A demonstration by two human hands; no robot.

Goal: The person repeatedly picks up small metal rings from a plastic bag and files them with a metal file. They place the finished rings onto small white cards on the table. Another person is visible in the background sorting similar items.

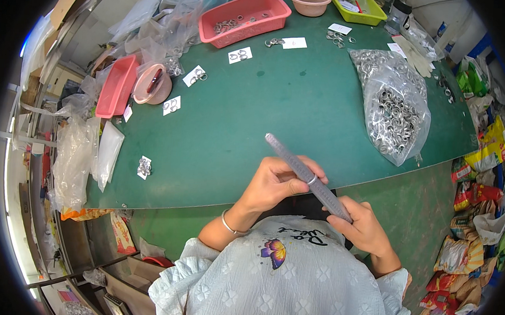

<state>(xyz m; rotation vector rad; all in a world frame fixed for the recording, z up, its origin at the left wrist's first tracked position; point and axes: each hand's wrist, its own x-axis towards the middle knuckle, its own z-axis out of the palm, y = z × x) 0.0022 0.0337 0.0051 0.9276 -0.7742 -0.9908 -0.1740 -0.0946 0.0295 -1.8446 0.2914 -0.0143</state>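
A grey tapered ring mandrel (300, 170) slants across in front of my chest, its thin tip pointing up and left over the table edge. Midway along it sits a silver ring (312, 180). The thumb and fingers of my left hand (274, 184) are closed around the ring and the mandrel there. At the thick lower end, my right hand (363, 225) grips the mandrel between thumb and fingers.
Across the green table (225, 139), white cards with small groups of rings form an arc. A clear bag of rings (398, 116) lies at the right. Behind stand a red basket (244, 23), a pink bowl (309, 3) and a yellow-green basket (357, 14); a pink tub (152, 85) is at left.
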